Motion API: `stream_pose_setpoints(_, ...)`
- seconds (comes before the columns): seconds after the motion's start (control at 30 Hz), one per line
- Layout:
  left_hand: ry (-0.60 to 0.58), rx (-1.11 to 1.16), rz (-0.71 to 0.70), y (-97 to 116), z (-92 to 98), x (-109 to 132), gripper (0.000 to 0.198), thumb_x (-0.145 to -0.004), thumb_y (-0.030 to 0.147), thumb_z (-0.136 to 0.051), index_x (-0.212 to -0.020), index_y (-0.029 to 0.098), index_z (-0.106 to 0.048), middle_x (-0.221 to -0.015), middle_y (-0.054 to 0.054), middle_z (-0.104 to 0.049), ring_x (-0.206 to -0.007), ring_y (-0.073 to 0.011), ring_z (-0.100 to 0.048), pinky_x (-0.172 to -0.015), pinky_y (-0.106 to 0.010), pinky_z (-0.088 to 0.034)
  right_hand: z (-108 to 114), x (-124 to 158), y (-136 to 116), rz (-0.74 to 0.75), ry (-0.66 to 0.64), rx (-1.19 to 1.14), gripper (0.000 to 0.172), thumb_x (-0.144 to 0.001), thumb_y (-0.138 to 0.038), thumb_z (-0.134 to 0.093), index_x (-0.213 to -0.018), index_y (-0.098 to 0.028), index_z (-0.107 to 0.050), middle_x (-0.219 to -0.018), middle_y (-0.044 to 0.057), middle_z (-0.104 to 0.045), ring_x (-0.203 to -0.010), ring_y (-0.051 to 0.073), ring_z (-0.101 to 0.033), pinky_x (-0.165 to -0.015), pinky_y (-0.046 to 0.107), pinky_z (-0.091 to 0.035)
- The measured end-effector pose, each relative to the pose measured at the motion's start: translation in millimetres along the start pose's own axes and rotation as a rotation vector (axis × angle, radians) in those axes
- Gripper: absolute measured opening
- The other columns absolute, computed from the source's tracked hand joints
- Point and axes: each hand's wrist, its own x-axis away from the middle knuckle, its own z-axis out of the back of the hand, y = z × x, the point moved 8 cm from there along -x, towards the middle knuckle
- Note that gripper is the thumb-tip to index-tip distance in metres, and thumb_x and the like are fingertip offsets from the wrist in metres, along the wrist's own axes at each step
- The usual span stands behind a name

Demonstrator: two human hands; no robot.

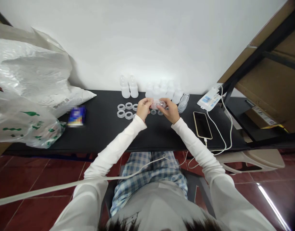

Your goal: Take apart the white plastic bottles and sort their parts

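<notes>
My left hand (144,108) and my right hand (170,110) meet over the table, both closed on a clear, rounded bottle cap (158,103) held sideways between them. The left fingertips pinch its whitish end; whether a ring or nipple sits there I cannot tell. Behind the hands stand several translucent white baby bottles (170,90) without domed caps. Two capped bottles (129,87) stand upright to the left. Several white screw rings (121,114) lie left of my left hand. Small clear round pieces (153,112) lie under the hands, partly hidden. Beside my right hand is a nested row of clear caps (183,103).
A phone (202,125) on a charging cable and a white power strip (209,98) lie at the right of the black table (101,134). Large plastic bags (32,70) and a blue packet (76,116) are at the left. A white wall (142,41) rises behind.
</notes>
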Motion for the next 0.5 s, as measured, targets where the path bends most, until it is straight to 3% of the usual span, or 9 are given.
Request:
stream_pose_setpoints(0.1,0.107,-0.148,-0.372,15,-4.0,13,0.032,-0.087,0.046,-0.063,-0.074,0.018,-0.056,-0.071,0.000,-0.056,-0.064,-0.0094,-0.053,-0.050,-0.018,-0.038,-3,-5,13,-0.296,0.124,-0.297,0.049,-0.094,-0.070,-0.035,-0.105,-0.025,-0.051,-0.079,0.000,-0.058,-0.055,0.010,-0.050,-0.048,0.024,-0.040)
stream_pose_setpoints(0.2,0.076,-0.277,-0.536,17,-16.0,22,0.034,-0.088,0.052,-0.062,-0.078,0.019,-0.059,-0.079,-0.003,-0.061,-0.077,-0.0128,-0.059,-0.058,-0.020,-0.044,-16,-7,22,-0.485,0.116,-0.434,0.050,-0.095,-0.070,-0.028,-0.094,-0.025,-0.050,-0.058,-0.006,-0.042,-0.043,0.010,-0.041,-0.044,0.026,-0.037)
stream_pose_setpoints(0.27,0.044,-0.252,-0.513,15,-19.4,21,0.035,-0.088,0.053,-0.061,-0.079,0.020,-0.059,-0.076,-0.002,-0.058,-0.069,-0.0114,-0.056,-0.054,-0.020,-0.042,-13,-7,23,-0.492,0.193,-0.377,0.049,-0.095,-0.069,-0.032,-0.088,-0.024,-0.050,-0.057,-0.006,-0.039,-0.047,0.012,-0.043,-0.048,0.027,-0.040)
stream_pose_setpoints(0.37,-0.005,-0.104,-0.334,11,-20.8,14,0.033,-0.088,0.049,-0.063,-0.075,0.020,-0.055,-0.066,0.003,-0.049,-0.049,-0.0065,-0.043,-0.041,-0.019,-0.033,7,-2,16,-0.373,0.391,-0.129,0.050,-0.096,-0.066,-0.032,-0.084,-0.022,-0.053,-0.063,-0.003,-0.046,-0.057,0.013,-0.048,-0.058,0.029,-0.045)
stream_pose_setpoints(0.43,-0.022,0.002,-0.170,8,-19.4,9,0.033,-0.088,0.042,-0.064,-0.068,0.019,-0.049,-0.060,0.005,-0.042,-0.043,-0.0044,-0.034,-0.037,-0.018,-0.025,11,-1,7,-0.218,0.374,0.049,0.049,-0.096,-0.064,-0.035,-0.084,-0.021,-0.057,-0.065,-0.001,-0.051,-0.060,0.013,-0.051,-0.061,0.028,-0.045)
stream_pose_setpoints(0.5,-0.054,0.082,-0.009,6,-17.9,7,0.035,-0.087,0.033,-0.065,-0.062,0.018,-0.044,-0.056,0.006,-0.038,-0.042,-0.0035,-0.031,-0.035,-0.016,-0.019,6,-3,-1,-0.024,0.239,0.200,0.047,-0.094,-0.063,-0.042,-0.086,-0.021,-0.061,-0.066,0.000,-0.054,-0.061,0.013,-0.052,-0.060,0.027,-0.044)
